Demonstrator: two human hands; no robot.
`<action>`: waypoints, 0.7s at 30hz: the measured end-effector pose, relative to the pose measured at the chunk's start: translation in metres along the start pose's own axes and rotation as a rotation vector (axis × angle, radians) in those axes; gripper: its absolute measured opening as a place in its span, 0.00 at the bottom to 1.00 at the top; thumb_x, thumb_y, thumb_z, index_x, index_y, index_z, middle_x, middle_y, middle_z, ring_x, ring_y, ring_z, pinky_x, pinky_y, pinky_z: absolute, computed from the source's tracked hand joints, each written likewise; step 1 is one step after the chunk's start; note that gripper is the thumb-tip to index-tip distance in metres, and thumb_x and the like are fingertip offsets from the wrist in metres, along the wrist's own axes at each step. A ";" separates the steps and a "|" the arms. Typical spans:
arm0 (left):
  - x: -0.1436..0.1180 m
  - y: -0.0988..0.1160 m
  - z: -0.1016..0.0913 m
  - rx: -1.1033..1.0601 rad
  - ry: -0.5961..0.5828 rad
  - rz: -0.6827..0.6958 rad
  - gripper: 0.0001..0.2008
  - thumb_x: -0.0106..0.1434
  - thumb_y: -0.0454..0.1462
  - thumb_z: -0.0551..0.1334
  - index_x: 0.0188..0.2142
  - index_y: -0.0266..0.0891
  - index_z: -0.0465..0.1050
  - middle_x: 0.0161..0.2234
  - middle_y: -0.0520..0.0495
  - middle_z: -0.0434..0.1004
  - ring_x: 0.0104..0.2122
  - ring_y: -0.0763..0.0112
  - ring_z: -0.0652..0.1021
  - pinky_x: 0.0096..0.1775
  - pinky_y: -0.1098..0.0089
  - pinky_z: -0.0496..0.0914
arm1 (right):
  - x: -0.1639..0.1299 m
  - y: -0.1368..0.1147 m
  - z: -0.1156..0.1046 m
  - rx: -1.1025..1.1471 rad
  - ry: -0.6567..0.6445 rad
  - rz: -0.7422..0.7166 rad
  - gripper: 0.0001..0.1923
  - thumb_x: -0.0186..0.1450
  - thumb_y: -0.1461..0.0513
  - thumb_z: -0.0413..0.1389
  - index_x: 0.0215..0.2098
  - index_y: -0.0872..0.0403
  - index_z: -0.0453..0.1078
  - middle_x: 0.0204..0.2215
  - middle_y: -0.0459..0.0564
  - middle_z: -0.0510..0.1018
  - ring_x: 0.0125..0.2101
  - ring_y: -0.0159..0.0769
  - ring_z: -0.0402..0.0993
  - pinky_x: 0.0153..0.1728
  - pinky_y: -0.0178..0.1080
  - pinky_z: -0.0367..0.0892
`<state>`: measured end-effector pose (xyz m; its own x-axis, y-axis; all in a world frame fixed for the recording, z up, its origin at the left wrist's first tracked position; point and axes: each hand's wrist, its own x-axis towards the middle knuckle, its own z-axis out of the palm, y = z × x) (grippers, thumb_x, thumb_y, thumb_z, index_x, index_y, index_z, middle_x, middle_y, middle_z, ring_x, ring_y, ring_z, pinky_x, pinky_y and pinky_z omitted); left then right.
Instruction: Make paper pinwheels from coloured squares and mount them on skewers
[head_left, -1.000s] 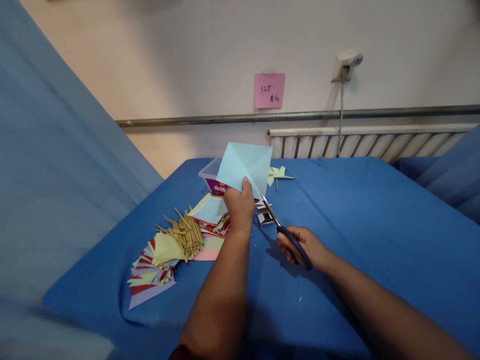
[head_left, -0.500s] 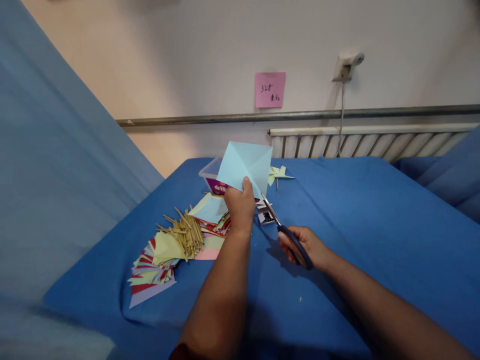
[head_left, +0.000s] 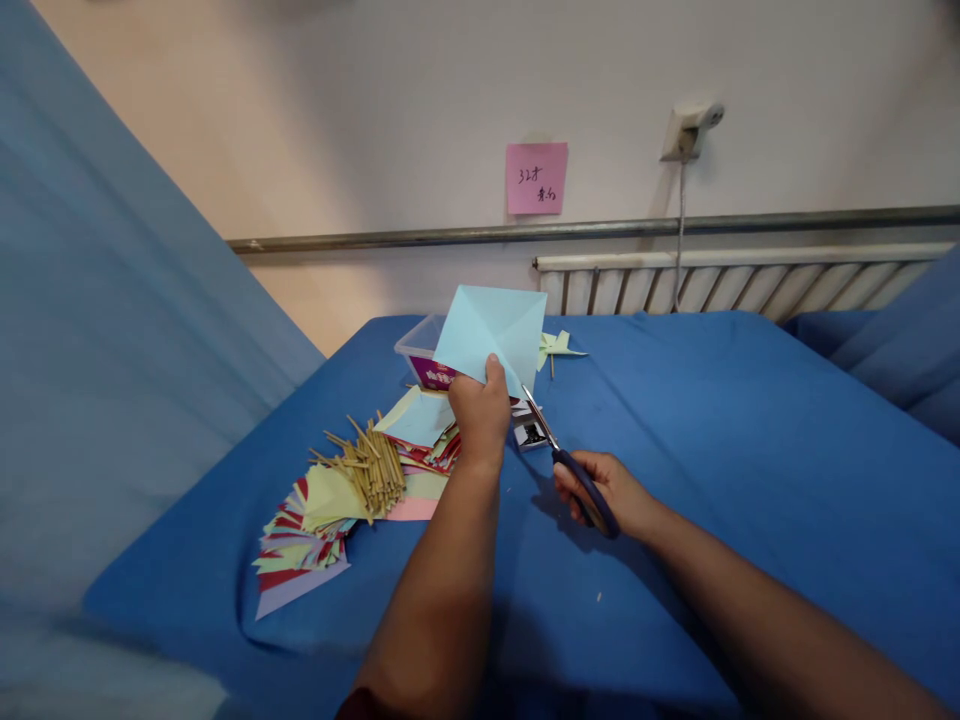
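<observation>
My left hand (head_left: 478, 412) holds up a creased light blue paper square (head_left: 491, 330) by its lower corner, above the blue-covered table (head_left: 712, 440). My right hand (head_left: 604, 490) grips dark-handled scissors (head_left: 566, 455); their blades point up and left, with the tips at the paper's lower edge next to my left thumb. Left of my left hand lie a bundle of thin wooden sticks (head_left: 367, 465) and a fanned pile of coloured paper squares (head_left: 315, 525).
A clear plastic box (head_left: 421, 355) stands behind the held paper. A small pale folded pinwheel (head_left: 556, 347) lies to its right, a small box (head_left: 531, 432) under the scissors. A pink note (head_left: 535, 178), a radiator (head_left: 735, 285) and blue cloth (head_left: 112, 330) border the table.
</observation>
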<state>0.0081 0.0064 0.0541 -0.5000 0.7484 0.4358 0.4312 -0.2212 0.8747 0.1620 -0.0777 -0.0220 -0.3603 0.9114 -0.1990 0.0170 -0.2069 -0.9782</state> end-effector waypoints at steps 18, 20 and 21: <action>-0.002 0.004 0.000 -0.020 -0.018 -0.014 0.15 0.60 0.43 0.59 0.34 0.32 0.78 0.34 0.35 0.81 0.40 0.54 0.81 0.47 0.62 0.71 | -0.001 -0.002 0.002 0.005 0.006 0.003 0.26 0.56 0.39 0.57 0.28 0.54 0.65 0.18 0.41 0.69 0.16 0.27 0.66 0.17 0.31 0.62; -0.002 0.004 0.000 -0.023 -0.033 0.004 0.15 0.60 0.43 0.59 0.35 0.32 0.78 0.35 0.36 0.82 0.41 0.54 0.80 0.47 0.62 0.71 | 0.000 -0.001 0.001 -0.003 0.009 -0.002 0.26 0.57 0.40 0.57 0.28 0.54 0.65 0.18 0.41 0.69 0.16 0.28 0.67 0.17 0.31 0.61; -0.002 0.004 0.000 -0.025 -0.036 0.012 0.15 0.60 0.42 0.59 0.35 0.32 0.78 0.35 0.36 0.82 0.41 0.55 0.80 0.47 0.62 0.71 | 0.001 0.000 0.000 -0.004 0.009 -0.005 0.25 0.57 0.40 0.57 0.28 0.54 0.66 0.18 0.42 0.69 0.16 0.28 0.67 0.17 0.31 0.61</action>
<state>0.0108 0.0034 0.0568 -0.4675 0.7673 0.4391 0.4179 -0.2458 0.8746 0.1613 -0.0771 -0.0219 -0.3518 0.9156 -0.1946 0.0185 -0.2011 -0.9794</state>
